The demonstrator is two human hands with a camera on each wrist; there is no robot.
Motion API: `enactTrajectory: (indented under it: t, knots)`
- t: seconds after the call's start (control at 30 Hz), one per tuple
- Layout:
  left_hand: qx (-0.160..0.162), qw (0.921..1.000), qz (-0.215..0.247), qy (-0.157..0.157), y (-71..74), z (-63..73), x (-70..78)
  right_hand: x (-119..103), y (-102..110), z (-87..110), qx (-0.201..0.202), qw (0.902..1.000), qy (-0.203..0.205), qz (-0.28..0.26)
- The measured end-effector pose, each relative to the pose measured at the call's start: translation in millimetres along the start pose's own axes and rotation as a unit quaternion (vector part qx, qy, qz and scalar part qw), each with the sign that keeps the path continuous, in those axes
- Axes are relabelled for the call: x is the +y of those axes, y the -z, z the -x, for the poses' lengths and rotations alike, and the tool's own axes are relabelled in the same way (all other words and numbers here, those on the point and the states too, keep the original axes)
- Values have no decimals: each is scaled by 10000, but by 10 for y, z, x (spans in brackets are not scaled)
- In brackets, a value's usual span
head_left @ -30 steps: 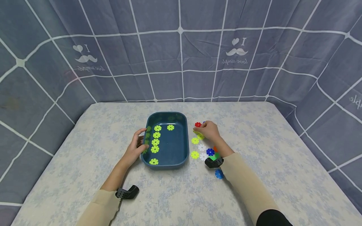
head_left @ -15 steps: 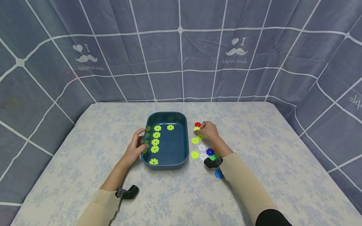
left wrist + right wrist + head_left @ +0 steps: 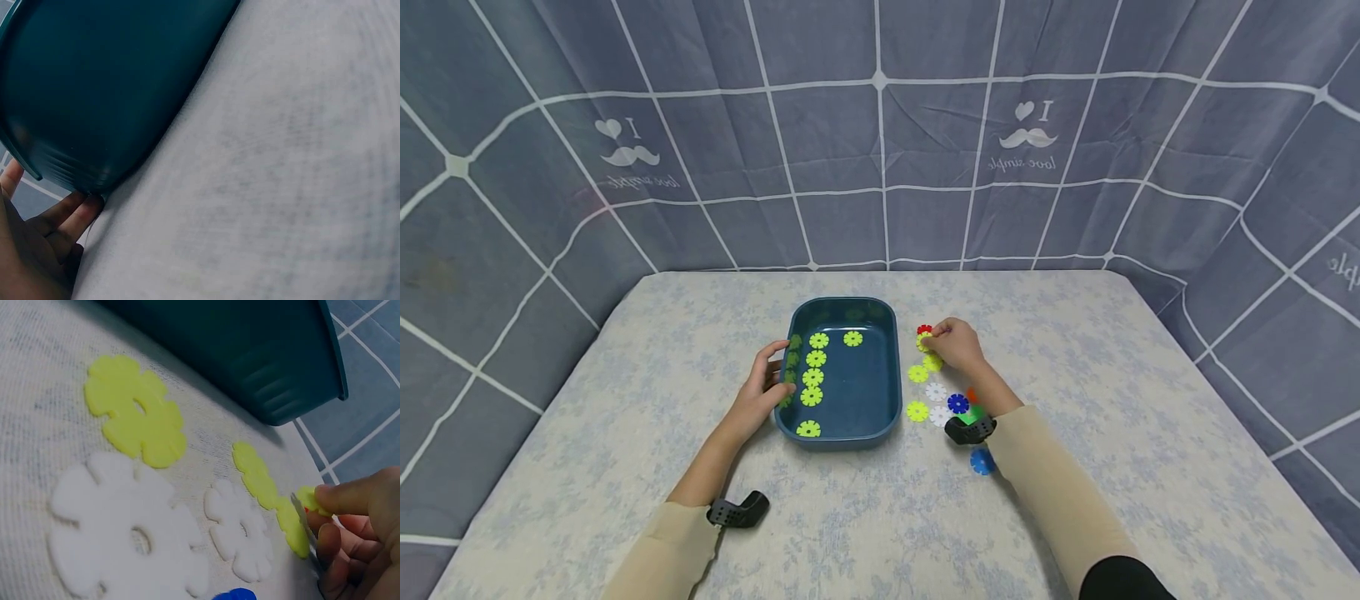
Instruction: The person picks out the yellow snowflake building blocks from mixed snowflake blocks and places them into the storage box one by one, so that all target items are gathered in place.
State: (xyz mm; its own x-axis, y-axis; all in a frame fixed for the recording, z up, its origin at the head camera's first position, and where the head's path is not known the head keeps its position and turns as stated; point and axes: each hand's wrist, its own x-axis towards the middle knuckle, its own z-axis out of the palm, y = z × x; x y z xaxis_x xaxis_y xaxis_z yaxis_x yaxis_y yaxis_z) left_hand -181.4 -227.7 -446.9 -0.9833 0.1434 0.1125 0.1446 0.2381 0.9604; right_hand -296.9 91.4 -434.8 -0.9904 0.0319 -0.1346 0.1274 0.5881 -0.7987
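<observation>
A dark teal plastic tub (image 3: 861, 392) stands on the table with several yellow-green snowflake discs (image 3: 812, 377) lying inside, mostly in a column along its left side. My left hand (image 3: 754, 393) holds the tub by its left wall, thumb and index finger at the rim; in the left wrist view other fingertips touch the outside. To the right of the tub, my right hand (image 3: 957, 345) pinches a yellow snowflake disc (image 3: 307, 497) between thumb and fingers. A red disc (image 3: 925, 329) shows just beyond that hand, partly hidden by it.
On the table right of the tub lie more loose discs: yellow (image 3: 917, 411), white (image 3: 936, 392), dark blue (image 3: 957, 403), green and orange partly under the right wrist, and a lighter blue one (image 3: 981, 462) nearer me. A grey-blue grid-patterned curtain (image 3: 835, 150) surrounds the table.
My right hand has shifted slightly right and away from me among the loose discs, and the yellow disc at its fingertips now shows over the red one. The left hand and tub stay put.
</observation>
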Motion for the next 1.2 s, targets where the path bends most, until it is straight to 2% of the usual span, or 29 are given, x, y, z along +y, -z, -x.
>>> enactTrajectory:
  t: [0.3,0.6,0.9,1.0,1.2]
  knots:
    - [8,9999,-30,102,-4,-9,-10,16,62,3,36,9989,-63,-464]
    - [36,9999,-109,53,7,-14,-16,-108,122,66,-80,9945,-115,-1042]
    - [26,9999,-84,103,3,-9,-8,-194,165,133,-241,9881,31,-1520]
    - [7,9998,-73,173,-3,5,47,-220,174,157,-330,9850,147,-1688]
    - [-55,9997,-139,190,-29,89,346,-294,176,214,-418,9809,277,-1877]
